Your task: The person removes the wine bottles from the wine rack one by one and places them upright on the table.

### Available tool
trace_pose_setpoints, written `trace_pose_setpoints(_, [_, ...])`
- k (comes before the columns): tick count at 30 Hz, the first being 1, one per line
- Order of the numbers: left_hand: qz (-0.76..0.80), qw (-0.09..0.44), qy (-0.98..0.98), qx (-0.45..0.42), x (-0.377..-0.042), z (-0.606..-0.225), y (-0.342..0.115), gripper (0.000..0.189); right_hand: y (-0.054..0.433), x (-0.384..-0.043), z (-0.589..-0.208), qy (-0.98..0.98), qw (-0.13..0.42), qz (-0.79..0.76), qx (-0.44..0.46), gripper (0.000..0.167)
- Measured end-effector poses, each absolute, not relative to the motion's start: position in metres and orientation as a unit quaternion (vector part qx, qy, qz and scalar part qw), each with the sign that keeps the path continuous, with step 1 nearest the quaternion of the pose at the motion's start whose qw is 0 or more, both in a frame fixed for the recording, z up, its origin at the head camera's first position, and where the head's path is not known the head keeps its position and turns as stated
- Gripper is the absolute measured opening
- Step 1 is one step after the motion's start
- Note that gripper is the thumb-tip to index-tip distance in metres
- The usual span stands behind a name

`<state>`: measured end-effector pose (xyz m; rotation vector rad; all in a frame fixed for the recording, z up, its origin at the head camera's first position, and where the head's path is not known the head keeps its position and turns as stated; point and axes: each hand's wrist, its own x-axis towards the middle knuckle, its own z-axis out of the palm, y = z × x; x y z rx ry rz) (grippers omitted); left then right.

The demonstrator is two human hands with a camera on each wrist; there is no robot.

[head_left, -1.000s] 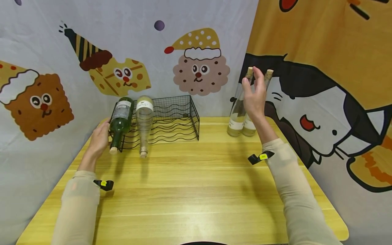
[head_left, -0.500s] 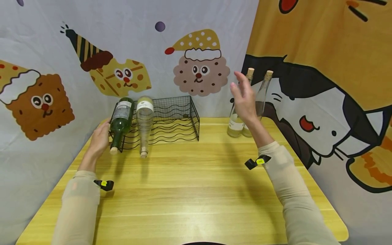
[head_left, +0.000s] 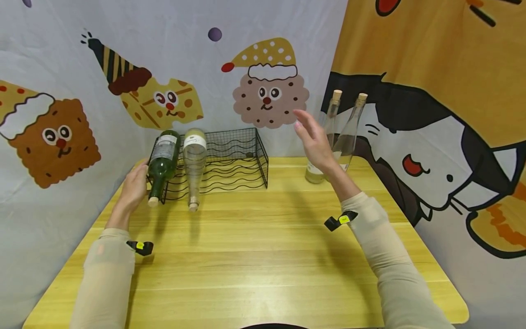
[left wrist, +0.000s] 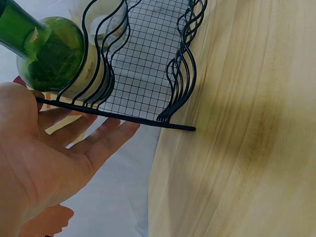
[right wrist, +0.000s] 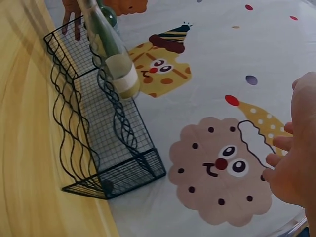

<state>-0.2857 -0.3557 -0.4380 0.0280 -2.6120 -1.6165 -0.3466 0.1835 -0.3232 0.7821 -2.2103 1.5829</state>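
My left hand (head_left: 134, 186) touches the left end of the black wire rack (head_left: 234, 160). In the left wrist view its fingers (left wrist: 106, 140) lie fairly straight along the rack's end. A green bottle (head_left: 163, 160) and a clear bottle (head_left: 194, 160), both corked, lie on the rack's upper tier with their necks toward me. My right hand (head_left: 318, 145) hovers in the air with loosely bent fingers and holds nothing. Just behind it, two clear corked bottles, a left one (head_left: 332, 119) and a right one (head_left: 349, 132), stand upright; the hand and wrist hide parts of them.
The wooden table (head_left: 255, 256) stretches from the rack toward me. A printed cloth (head_left: 164, 55) with cartoon figures hangs behind the table and along its sides. The rack's lower tier shows wavy wires beneath the bottles.
My right hand has moved left and somewhat down, away from the necks of the standing bottles, uncovering them. My left hand, the rack and the bottles have stayed in place.
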Motion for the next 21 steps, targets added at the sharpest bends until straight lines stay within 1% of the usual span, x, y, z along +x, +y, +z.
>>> trace_pose_setpoints(6, [-0.538,0.036,-0.842,0.012,-0.284,-0.432,-0.351,0.070,0.178,-0.352,-0.337,-0.778,0.127,0.549,0.279,0.055])
trace_pose_setpoints(14, [-0.542,0.035,-0.840,0.017,-0.280,-0.427,-0.346,0.069,0.168,-0.360,-0.354,-0.795,0.093,0.538,0.263,0.058])
trace_pose_setpoints(21, [-0.542,0.042,-0.839,0.017,-0.281,-0.428,-0.347,0.069,0.163,-0.366,-0.370,-0.804,0.051,0.541,0.241,0.062])
